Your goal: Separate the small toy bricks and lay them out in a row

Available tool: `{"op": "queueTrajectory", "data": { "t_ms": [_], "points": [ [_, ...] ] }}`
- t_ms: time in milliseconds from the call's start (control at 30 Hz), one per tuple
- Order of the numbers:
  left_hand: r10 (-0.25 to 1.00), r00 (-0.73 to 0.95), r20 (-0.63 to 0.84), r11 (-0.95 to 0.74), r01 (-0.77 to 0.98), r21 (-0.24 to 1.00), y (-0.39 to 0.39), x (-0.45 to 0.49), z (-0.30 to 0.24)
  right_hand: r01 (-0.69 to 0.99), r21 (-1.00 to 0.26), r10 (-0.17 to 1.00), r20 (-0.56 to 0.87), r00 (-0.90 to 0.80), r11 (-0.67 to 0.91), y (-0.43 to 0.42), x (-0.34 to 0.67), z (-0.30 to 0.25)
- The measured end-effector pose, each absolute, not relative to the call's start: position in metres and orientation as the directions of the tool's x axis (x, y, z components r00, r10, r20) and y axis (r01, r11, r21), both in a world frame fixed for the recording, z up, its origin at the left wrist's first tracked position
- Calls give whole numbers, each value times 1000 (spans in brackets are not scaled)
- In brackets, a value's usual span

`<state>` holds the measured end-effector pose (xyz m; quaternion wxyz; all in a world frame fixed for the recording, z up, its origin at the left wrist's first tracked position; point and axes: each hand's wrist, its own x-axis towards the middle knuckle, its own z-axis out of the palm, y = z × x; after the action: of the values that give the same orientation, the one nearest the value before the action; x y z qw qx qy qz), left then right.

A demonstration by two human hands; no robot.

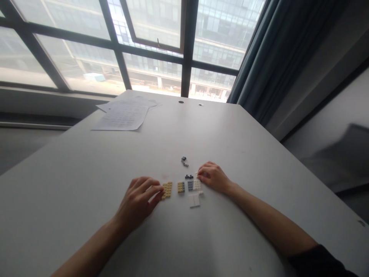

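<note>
My left hand lies on the white table, its curled fingertips touching a tan studded plate. My right hand rests to the right of the bricks, fingers curled together near a small pale piece; whether it holds anything is hidden. Between the hands lie a smaller tan plate, a grey plate, a cream plate, a small dark piece and a white flat plate. A tiny dark part sits farther back.
Printed paper sheets lie at the table's far left. Two cable holes sit near the far edge. A window and a dark curtain stand behind the table. A grey wall runs along the right.
</note>
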<state>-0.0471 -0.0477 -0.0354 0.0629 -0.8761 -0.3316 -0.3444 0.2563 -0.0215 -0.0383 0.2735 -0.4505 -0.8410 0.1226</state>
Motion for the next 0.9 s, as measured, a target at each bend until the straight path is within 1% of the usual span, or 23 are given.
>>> {"op": "queueTrajectory", "data": {
  "t_ms": [167, 233, 300, 367, 433, 533, 633, 733, 900],
  "points": [
    [540, 543, 643, -772, 624, 122, -49, -47, -37, 672, -463, 814, 386, -434, 578, -18, 256, -36],
    [548, 540, 639, -769, 626, 130, -49, -48, -37, 695, -468, 832, 402, -382, 546, -12, 252, -33],
    [565, 526, 635, -759, 634, 150, -45, -48, -34, 738, -473, 866, 388, -316, 481, -5, 245, -29],
    [614, 496, 614, -726, 661, 192, -37, -47, -29, 779, -472, 899, 347, -266, 412, 3, 236, -26],
    [694, 461, 553, -666, 704, 248, -24, -40, -21, 802, -469, 920, 308, -243, 369, 10, 227, -25],
    [793, 455, 405, -585, 753, 301, 0, -22, -14, 786, -481, 919, 263, -295, 389, 19, 218, -28],
    [834, 465, 297, -544, 785, 297, 21, 2, -15, 748, -480, 889, 255, -381, 459, 24, 216, -33],
    [849, 455, 269, -522, 804, 284, 34, 21, -21, 768, -440, 885, 270, -381, 465, 24, 220, -35],
    [848, 450, 279, -521, 804, 287, 43, 34, -26, 814, -413, 910, 253, -328, 408, 22, 225, -32]
  ]
}}
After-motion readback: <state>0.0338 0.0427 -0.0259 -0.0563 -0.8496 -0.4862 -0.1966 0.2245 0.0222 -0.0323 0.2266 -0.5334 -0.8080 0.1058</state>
